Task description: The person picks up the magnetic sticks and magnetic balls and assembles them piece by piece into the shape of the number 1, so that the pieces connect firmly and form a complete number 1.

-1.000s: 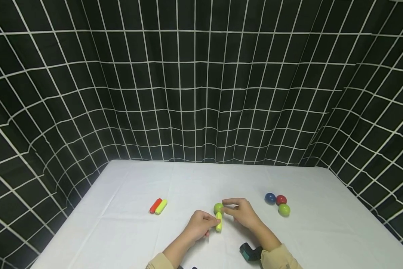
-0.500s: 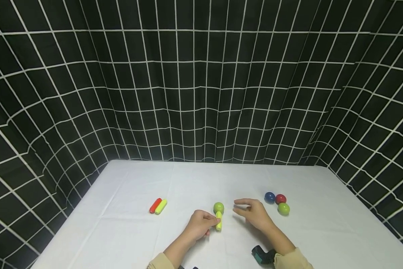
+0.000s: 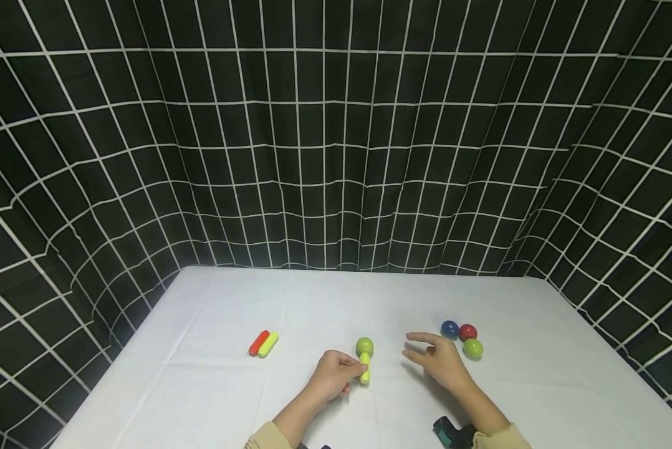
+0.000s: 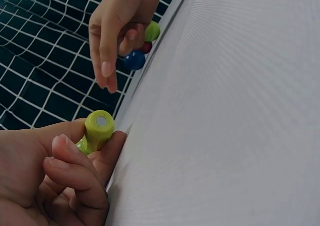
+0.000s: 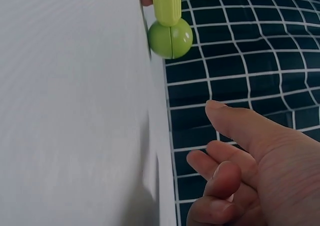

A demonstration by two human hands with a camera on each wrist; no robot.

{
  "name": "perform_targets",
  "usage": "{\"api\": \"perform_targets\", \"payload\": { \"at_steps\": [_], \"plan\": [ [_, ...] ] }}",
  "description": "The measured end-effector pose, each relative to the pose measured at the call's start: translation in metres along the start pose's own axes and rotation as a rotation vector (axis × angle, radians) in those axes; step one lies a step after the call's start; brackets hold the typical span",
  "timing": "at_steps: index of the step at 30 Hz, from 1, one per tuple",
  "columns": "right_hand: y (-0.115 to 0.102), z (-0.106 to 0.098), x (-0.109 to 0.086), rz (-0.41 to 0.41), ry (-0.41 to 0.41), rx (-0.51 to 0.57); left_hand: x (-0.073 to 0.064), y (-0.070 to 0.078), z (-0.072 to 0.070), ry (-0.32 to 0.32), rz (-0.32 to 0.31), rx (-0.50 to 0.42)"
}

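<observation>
My left hand (image 3: 332, 376) pinches a yellow-green rod (image 3: 365, 369) between thumb and finger, low over the white table. A green ball (image 3: 364, 347) touches the rod's far end; in the right wrist view the ball (image 5: 170, 39) sits against the rod (image 5: 167, 6). The rod's near end, seen in the left wrist view, has a round grey disc (image 4: 101, 121). To the right, my right hand (image 3: 441, 360) is apart from everything, thumb and forefinger spread with nothing between them. Its nearest things are a blue ball (image 3: 450, 330), a red ball (image 3: 467, 332) and another green ball (image 3: 473, 348).
On the left of the white table (image 3: 201, 386) lie a red rod (image 3: 259, 343) and a yellow rod (image 3: 268, 345), side by side. A black grid-lined curtain (image 3: 336, 156) surrounds the back and sides. Beside the right wrist is a black device (image 3: 451, 431).
My right hand has let go of the green ball and moved right, toward the group of balls. The left hand keeps its pinch on the rod and stays in place.
</observation>
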State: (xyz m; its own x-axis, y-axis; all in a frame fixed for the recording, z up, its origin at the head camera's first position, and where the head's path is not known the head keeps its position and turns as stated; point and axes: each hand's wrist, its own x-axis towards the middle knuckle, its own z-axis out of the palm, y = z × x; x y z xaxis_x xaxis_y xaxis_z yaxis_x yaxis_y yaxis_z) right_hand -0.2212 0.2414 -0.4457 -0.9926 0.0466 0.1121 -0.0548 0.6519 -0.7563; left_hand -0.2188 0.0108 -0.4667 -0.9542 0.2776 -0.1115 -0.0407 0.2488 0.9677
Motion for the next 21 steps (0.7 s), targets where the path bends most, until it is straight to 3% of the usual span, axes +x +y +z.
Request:
{"api": "perform_targets", "payload": {
  "at_steps": [21],
  "plan": [
    [0.024,-0.029,-0.012,-0.078,0.157,-0.069,0.001,-0.001,0.000,-0.008,0.011,0.000]
  ]
}}
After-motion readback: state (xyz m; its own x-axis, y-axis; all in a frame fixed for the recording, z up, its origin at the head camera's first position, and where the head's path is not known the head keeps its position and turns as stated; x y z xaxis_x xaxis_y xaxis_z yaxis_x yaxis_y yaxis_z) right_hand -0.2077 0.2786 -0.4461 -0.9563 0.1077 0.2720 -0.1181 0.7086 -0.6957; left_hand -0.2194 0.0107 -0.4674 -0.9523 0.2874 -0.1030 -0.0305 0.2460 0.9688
